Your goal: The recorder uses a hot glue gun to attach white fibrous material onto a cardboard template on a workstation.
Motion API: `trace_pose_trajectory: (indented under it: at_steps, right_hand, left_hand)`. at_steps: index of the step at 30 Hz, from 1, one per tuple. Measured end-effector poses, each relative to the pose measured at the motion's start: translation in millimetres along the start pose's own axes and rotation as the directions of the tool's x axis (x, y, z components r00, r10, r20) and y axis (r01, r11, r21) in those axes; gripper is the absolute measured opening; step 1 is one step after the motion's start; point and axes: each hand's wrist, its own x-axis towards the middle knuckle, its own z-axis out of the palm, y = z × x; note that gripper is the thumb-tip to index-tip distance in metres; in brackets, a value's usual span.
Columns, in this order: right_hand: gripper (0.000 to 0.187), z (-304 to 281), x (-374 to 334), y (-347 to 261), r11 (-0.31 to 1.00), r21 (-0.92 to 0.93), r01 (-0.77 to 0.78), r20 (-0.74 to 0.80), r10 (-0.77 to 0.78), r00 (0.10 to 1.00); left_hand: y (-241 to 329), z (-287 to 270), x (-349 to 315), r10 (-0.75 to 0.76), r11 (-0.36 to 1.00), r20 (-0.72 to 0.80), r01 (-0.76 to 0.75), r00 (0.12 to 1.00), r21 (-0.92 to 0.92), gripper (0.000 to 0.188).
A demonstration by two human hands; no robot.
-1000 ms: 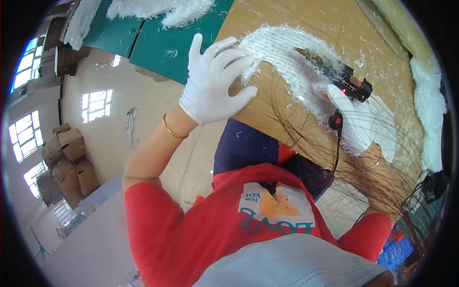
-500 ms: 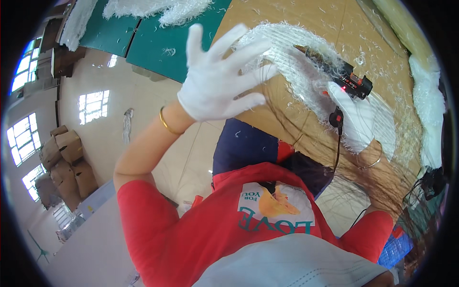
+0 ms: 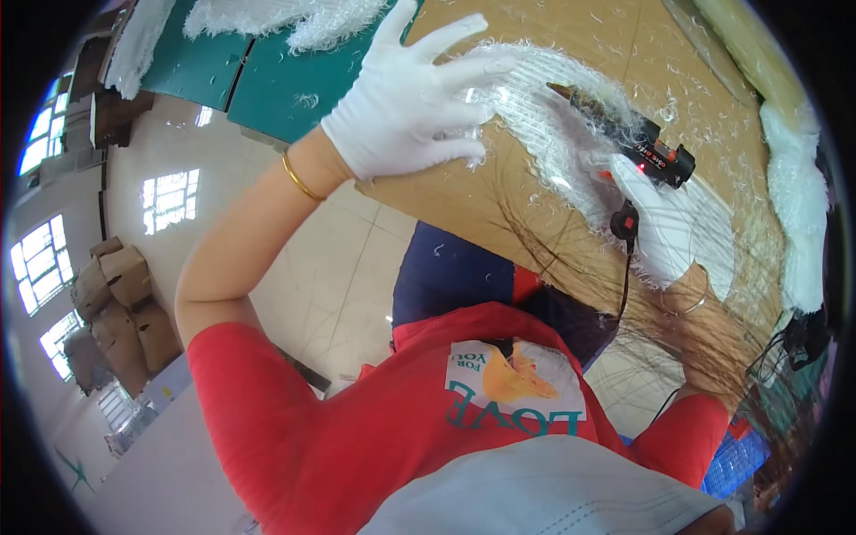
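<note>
My right hand (image 3: 664,227), in a white glove, is wrapped round a black and orange hot glue gun (image 3: 660,156) with a small red light lit. Its dark nozzle points toward the upper left, over a curved white fringed strip (image 3: 526,94) on the cardboard. My left hand (image 3: 401,111), also white-gloved, has its fingers spread over the left end of this strip. Whether its fingertips touch the strip I cannot tell. Part of the strip is hidden behind the glue gun and my right hand.
Brown cardboard (image 3: 588,27) covers the work surface, littered with white shreds. More white fringe lies on a green tabletop (image 3: 285,85) at the upper left and along the right edge. A black cord (image 3: 627,281) hangs below the gun. Cardboard boxes (image 3: 129,312) stand far left.
My left hand has shifted up and slightly left, its fingers still spread. The right hand and the glue gun have stayed almost in place.
</note>
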Motion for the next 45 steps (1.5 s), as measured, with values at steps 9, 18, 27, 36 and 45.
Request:
trace_pose_trajectory:
  at_steps: [9,18,27,36,45]
  right_hand:
    - [0.036,2,2,7,1.0,-0.012,-0.017,-0.019,0.017,1.0]
    - [0.032,-7,4,14,0.999,-0.012,-0.031,-0.052,0.03,0.998]
    - [0.036,-2,4,12,1.0,-0.025,0.017,-0.045,-0.018,0.999]
    - [0.036,-3,3,5,1.0,0.012,-0.014,0.008,0.014,1.0]
    - [0.04,1,-1,-5,0.991,-0.12,-0.064,-0.012,0.063,0.998]
  left_hand:
    - [-18,45,-15,0.081,0.963,-0.328,0.011,0.941,0.27,0.049]
    - [39,15,-45,-0.196,0.976,-0.197,0.21,0.961,0.056,0.043]
    - [74,33,-25,-0.511,0.849,-0.227,0.528,0.829,0.019,0.027]
    - [76,46,-17,-0.532,0.827,-0.42,0.558,0.735,-0.071,0.005]
    - [79,35,-15,-0.355,0.899,-0.294,0.411,0.887,0.155,0.005]
